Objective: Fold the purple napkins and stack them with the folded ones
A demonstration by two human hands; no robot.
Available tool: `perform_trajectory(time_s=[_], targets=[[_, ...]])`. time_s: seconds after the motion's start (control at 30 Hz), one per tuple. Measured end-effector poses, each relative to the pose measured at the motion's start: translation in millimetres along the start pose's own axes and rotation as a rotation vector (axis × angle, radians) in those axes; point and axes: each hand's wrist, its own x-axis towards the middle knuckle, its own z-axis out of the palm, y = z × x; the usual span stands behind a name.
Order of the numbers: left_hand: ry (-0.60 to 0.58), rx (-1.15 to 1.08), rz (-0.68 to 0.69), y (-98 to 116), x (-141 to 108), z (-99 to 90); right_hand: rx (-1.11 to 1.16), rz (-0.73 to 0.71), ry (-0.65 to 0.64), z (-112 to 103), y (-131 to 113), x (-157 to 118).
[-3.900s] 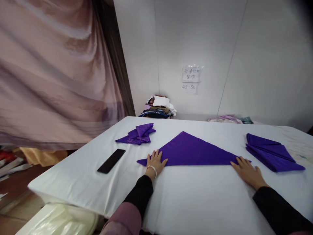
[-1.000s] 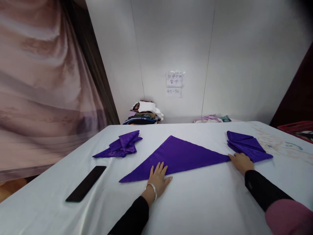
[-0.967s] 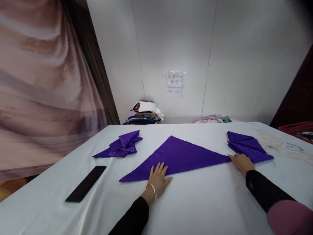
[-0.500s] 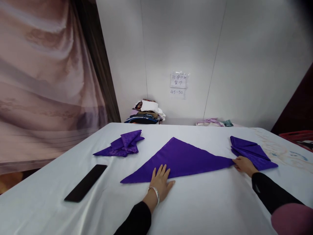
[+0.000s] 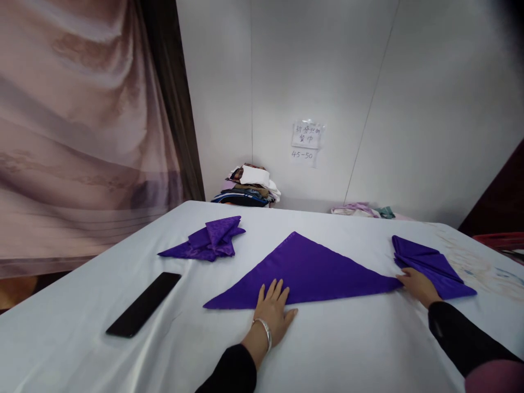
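A purple napkin (image 5: 315,270) lies as a triangle on the white-covered table (image 5: 335,338), its peak pointing away from me and its long edge near me. My left hand (image 5: 273,311) rests flat on that near edge, left of the middle, fingers spread. At the triangle's right corner, my right hand (image 5: 418,285) has its fingers closed on the cloth. Just behind that hand is a folded purple napkin (image 5: 434,267). Another folded purple napkin (image 5: 213,240), with several points, sits at the far left.
A black flat slab (image 5: 144,305), perhaps a phone, lies at the left. Behind the table are a pile of folded cloth (image 5: 248,188) and a lower heap of cloth (image 5: 360,209). A handwritten paper sign (image 5: 307,136) hangs on the wall. A pink curtain (image 5: 82,136) hangs at the left.
The view has tilted and shifted slightly, so everything sits a little differently in the picture. Both hands keep their places on the triangular napkin, which looks the same.
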Motion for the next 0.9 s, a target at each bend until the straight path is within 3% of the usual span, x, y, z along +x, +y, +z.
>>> perform_trajectory(time_s=[0.17, 0.43, 0.6, 0.77, 0.9], targets=[[0.016, 0.008, -0.034, 0.5, 0.4, 2.6, -0.031, -0.143, -0.053, 14.5, -40.9, 16.6], [-0.01, -0.008, -0.054, 0.5, 0.9, 3.9, 0.055, -0.411, -0.236, 105.7, -151.7, 14.7], [-0.048, -0.043, -0.063, 0.3, 2.6, -1.1, 0.043, -0.487, -0.306, 153.2, -208.3, 26.4], [-0.058, -0.046, -0.011, -10.7, 5.9, 9.6, -0.018, -0.504, -0.306, 187.4, -239.4, 50.5], [0.078, 0.049, -0.004, -17.0, 7.6, 38.2, -0.043, -0.517, -0.313, 204.7, -249.2, 66.3]])
